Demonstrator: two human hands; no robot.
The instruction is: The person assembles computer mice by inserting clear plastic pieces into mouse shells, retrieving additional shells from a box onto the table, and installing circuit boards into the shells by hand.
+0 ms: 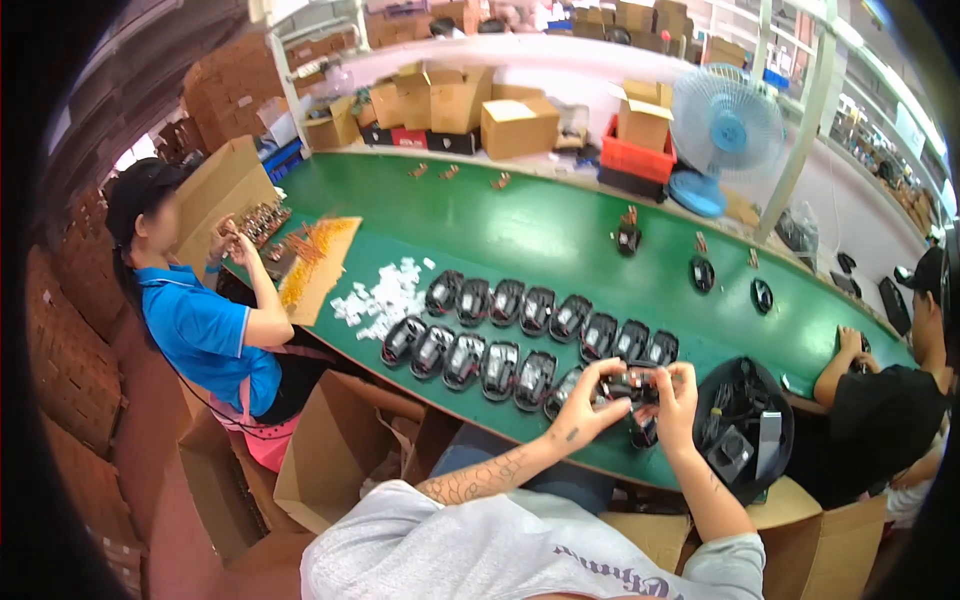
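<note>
My left hand [588, 405] and my right hand [677, 405] meet over the near edge of the green table. Between their fingers is a small dark device part [630, 380], dark with some lighter, coppery bits; its exact kind is too small to make out. Directly beneath the hands another black housing [643, 432] lies partly covered. Left of them, two rows of open black oval housings [500, 370] with parts inside line the table. A pile of small white pieces [385, 298] spreads beyond the left end of the rows.
A black tub [745, 432] of dark parts stands right of my hands. Co-workers sit at left, in a blue shirt [200, 312], and at right, in a black shirt [880, 425]. Several finished-looking units [703, 273] lie far right. Cardboard boxes [335, 450] stand below the near edge.
</note>
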